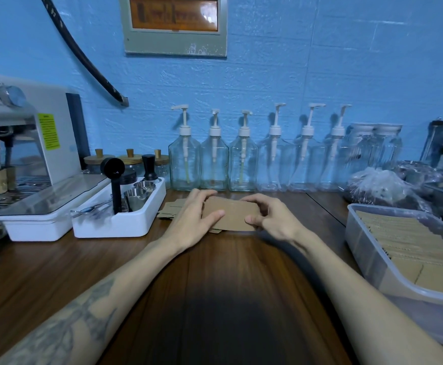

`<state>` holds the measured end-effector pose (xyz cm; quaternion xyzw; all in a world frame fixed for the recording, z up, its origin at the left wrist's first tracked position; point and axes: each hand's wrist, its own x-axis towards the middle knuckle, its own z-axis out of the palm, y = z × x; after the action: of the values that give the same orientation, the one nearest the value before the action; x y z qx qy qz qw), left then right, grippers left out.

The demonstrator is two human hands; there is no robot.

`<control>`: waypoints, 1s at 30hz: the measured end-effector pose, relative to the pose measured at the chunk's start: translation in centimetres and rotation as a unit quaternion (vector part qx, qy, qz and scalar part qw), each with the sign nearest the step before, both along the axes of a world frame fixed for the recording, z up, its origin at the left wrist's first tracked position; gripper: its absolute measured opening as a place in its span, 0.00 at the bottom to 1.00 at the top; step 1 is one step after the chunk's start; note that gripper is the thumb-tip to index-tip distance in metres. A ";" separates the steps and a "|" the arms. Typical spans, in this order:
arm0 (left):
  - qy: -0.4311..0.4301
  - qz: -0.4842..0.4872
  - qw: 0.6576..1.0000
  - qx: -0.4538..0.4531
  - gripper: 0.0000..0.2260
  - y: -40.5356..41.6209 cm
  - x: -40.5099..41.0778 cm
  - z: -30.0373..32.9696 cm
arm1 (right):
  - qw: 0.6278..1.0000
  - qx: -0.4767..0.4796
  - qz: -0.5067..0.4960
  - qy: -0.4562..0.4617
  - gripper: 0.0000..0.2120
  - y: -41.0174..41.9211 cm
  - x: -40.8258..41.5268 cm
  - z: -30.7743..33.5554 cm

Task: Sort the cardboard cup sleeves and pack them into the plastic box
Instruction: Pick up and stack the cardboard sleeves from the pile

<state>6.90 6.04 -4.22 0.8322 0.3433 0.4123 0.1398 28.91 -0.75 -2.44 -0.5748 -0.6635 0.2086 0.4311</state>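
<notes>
**Fingers square a small stack of sleeves before it goes to the box**

Fingers of both hands curl round the short ends of a flat stack of cup sleeves (230, 213), thumbs on the near face and the other fingers over the far edge. The left hand (192, 219) holds the stack's left end and the right hand (270, 216) its right end, probably to even the edges so the sleeves sit as one block. The stack's lower edge rests on or just above the wooden counter (215, 272); which, I cannot tell.

More loose sleeves (170, 208) lie flat just left of the stack and partly behind the left hand, apparently still unsorted. Well to the right of the stack stands the plastic box (365, 243), already largely filled with sleeves on edge in rows, which suggests the task is far along. A white tray (120, 225) of coffee tools sits left of the stack, and pump bottles (215, 159) line the wall behind it.
</notes>
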 end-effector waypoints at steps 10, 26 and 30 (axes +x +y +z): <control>0.260 0.215 0.941 -0.025 0.30 2.6 -3.2 -0.7 | 0.989 -0.026 -0.144 -0.018 0.19 0.4 3.2 -0.7; 0.090 0.215 0.970 0.067 0.13 1.7 -3.9 0.1 | 0.988 -0.029 -0.148 -0.030 0.20 0.3 3.0 -0.4; -0.052 0.204 0.976 0.061 0.11 1.3 -3.8 0.8 | 0.988 -0.029 -0.150 -0.029 0.20 0.2 3.1 -0.5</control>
<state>3.07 7.36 -3.42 0.7291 0.4723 0.4949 0.0198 32.04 -0.50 -2.93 -0.6860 -0.5757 0.1441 0.4209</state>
